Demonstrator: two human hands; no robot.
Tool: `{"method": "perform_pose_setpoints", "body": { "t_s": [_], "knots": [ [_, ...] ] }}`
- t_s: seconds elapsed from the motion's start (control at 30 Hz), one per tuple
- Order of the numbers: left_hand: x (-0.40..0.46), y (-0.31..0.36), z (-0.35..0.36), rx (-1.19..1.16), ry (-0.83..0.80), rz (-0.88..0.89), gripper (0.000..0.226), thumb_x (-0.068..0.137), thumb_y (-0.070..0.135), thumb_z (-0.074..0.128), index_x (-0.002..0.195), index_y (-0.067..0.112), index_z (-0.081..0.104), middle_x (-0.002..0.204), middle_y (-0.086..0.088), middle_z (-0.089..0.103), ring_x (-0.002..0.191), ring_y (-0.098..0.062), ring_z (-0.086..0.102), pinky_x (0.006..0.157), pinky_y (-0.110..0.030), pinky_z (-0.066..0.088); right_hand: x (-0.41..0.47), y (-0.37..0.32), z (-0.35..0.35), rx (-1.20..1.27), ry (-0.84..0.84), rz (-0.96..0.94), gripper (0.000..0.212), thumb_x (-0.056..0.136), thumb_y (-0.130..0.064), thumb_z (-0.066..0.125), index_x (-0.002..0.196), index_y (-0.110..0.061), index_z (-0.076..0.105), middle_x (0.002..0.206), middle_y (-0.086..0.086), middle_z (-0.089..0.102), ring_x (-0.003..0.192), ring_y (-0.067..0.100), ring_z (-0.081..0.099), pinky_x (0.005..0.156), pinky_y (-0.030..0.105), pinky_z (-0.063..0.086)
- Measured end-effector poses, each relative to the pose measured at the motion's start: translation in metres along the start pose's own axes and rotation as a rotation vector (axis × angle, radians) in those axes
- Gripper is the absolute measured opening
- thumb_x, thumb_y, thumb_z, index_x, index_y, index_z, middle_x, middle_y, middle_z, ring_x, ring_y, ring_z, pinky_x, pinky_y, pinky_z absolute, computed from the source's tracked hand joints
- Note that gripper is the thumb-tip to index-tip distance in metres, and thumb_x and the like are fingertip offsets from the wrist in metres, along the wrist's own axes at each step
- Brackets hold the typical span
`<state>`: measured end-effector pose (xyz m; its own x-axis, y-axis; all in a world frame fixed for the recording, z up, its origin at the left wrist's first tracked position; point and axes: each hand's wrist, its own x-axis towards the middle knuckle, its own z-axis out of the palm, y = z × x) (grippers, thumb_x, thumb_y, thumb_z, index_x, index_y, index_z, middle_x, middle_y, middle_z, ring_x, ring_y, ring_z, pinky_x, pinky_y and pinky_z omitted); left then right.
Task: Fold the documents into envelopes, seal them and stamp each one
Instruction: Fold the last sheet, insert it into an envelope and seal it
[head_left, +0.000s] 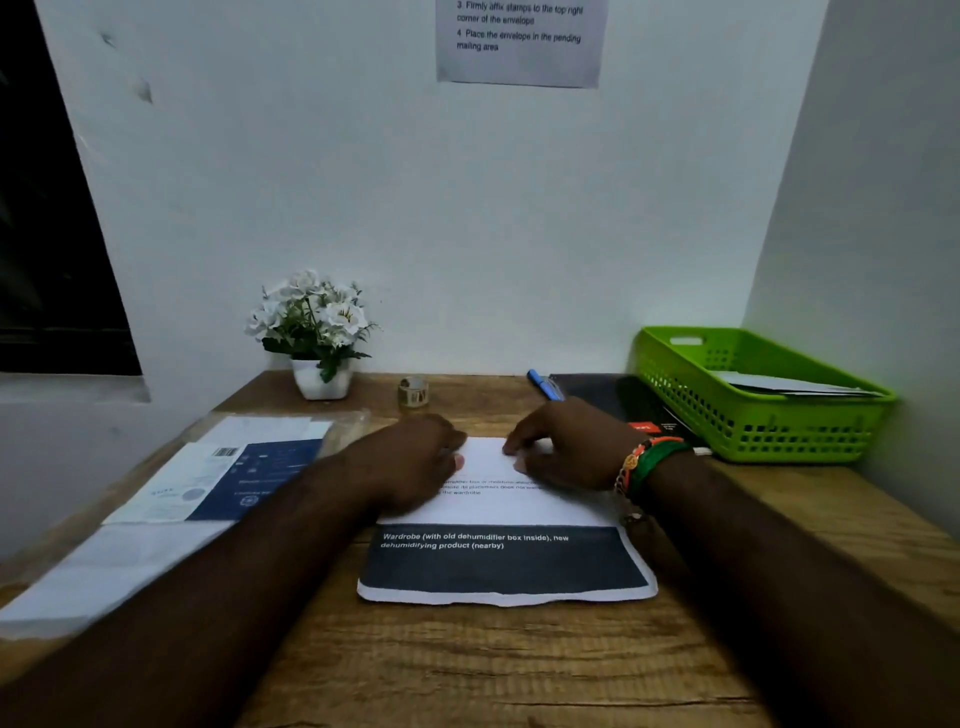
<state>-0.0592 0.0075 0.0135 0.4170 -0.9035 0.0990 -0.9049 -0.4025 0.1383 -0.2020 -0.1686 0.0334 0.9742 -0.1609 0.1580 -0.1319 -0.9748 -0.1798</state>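
A printed document (506, 566) lies flat on the wooden desk (519, 665) in front of me, a dark band with white text along its near edge. My left hand (415, 462) and my right hand (563, 447) sit side by side at the sheet's far edge. Their fingers are curled down onto that edge and seem to pinch it. The left hand is blurred. Bangles circle my right wrist. A green basket (691, 384) at the right holds pale envelopes (789, 387).
To the left lies a pile of white and blue printed papers (234, 478) and a plain white sheet (104, 571). A tape roll (413, 392), a blue pen (543, 384), a black folder (608, 395) and a potted white flower (317, 332) stand near the wall, with an instruction sheet (519, 41) above.
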Motion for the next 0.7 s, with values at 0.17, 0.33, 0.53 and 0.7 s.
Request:
{"method": "perform_pose_setpoints", "body": {
  "t_s": [0.17, 0.33, 0.53, 0.7],
  "knots": [
    [0.004, 0.011, 0.008, 0.018, -0.015, -0.055, 0.040, 0.107, 0.020, 0.038, 0.144, 0.008, 0.050, 0.151, -0.012, 0.047, 0.138, -0.027, 0.047, 0.115, -0.036, 0.036, 0.000, -0.008, 0.009, 0.054, 0.052, 0.011, 0.039, 0.092, -0.032, 0.064, 0.130, -0.023, 0.065, 0.135, -0.005, 0.064, 0.126, 0.013, 0.056, 0.108, 0.028, 0.042],
    [0.005, 0.015, 0.011, 0.038, -0.031, -0.097, 0.049, 0.109, 0.018, 0.030, 0.157, 0.009, 0.030, 0.166, -0.012, 0.026, 0.147, -0.028, 0.036, 0.118, -0.033, 0.028, 0.000, -0.017, 0.017, -0.034, -0.018, 0.038, 0.036, 0.100, -0.032, 0.048, 0.133, -0.023, 0.060, 0.136, 0.000, 0.062, 0.125, 0.022, 0.056, 0.106, 0.036, 0.043],
    [0.006, 0.017, 0.011, 0.046, -0.057, -0.143, 0.053, 0.107, 0.015, 0.030, 0.160, 0.008, 0.022, 0.170, -0.013, 0.012, 0.152, -0.029, 0.028, 0.121, -0.036, 0.024, -0.001, 0.001, -0.001, -0.184, -0.005, 0.216, 0.022, 0.091, -0.033, 0.053, 0.107, -0.029, 0.067, 0.112, 0.002, 0.069, 0.104, 0.028, 0.064, 0.088, 0.032, 0.051],
    [0.006, 0.017, 0.012, 0.044, -0.075, -0.159, 0.054, 0.108, 0.015, 0.029, 0.161, 0.007, 0.018, 0.170, -0.014, 0.010, 0.154, -0.027, 0.023, 0.123, -0.036, 0.022, -0.008, 0.017, -0.012, -0.228, 0.063, 0.274, 0.020, 0.086, -0.041, 0.056, 0.090, -0.029, 0.072, 0.103, 0.001, 0.070, 0.094, 0.026, 0.066, 0.081, 0.034, 0.054]
  ]
}}
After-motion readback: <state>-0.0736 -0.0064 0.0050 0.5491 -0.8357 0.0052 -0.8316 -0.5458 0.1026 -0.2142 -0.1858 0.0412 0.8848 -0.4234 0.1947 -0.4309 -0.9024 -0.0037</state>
